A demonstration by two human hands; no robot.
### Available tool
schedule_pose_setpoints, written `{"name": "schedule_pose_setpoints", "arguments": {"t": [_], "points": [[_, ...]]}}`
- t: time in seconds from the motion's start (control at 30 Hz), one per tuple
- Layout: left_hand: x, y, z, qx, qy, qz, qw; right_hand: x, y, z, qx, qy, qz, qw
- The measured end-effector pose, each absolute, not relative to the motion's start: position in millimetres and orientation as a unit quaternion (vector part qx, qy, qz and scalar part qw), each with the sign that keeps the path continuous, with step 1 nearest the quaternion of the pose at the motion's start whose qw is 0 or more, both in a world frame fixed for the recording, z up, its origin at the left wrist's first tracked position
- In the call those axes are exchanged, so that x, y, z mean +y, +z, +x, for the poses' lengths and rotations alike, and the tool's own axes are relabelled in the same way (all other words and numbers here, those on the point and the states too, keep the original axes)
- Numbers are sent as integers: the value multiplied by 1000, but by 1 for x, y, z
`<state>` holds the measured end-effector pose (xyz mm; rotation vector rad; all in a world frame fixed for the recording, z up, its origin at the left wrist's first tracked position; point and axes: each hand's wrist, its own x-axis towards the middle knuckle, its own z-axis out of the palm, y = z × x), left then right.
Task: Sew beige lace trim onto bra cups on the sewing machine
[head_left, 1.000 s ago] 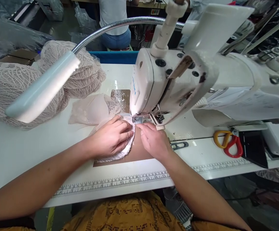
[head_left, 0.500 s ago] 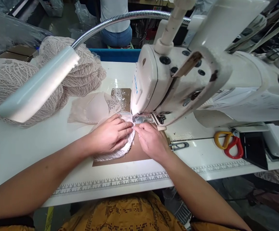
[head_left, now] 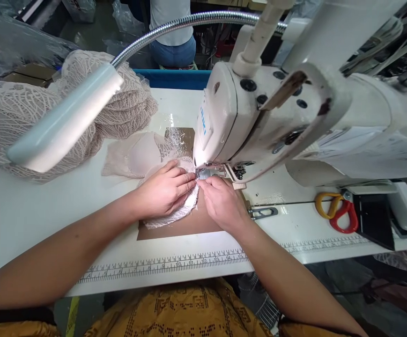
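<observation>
Left hand (head_left: 168,189) lies flat, fingers nearly together, on the lace fabric piece (head_left: 184,209) beneath; right hand (head_left: 224,200) meets its edge, pinch uncertain; uneven pressure could skew that edge, and fingertips this near the JUKI sewing machine (head_left: 220,110) just beyond could be caught.

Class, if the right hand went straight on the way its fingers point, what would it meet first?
The right hand would most likely meet the left hand first, at its fingers by the edge of the lace piece; whether they already touch is hard to tell.
</observation>
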<state>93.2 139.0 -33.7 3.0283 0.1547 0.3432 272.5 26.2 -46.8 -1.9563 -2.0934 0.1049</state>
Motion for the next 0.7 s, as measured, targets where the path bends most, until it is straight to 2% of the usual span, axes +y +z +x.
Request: {"name": "schedule_pose_setpoints", "arguments": {"t": [0.37,0.7], "points": [[143,-37,95,47,125,988,80,24,-47,274,-733,10,-666,139],[151,-40,95,86,123,986,72,25,-50,275,-725,36,-671,153]]}}
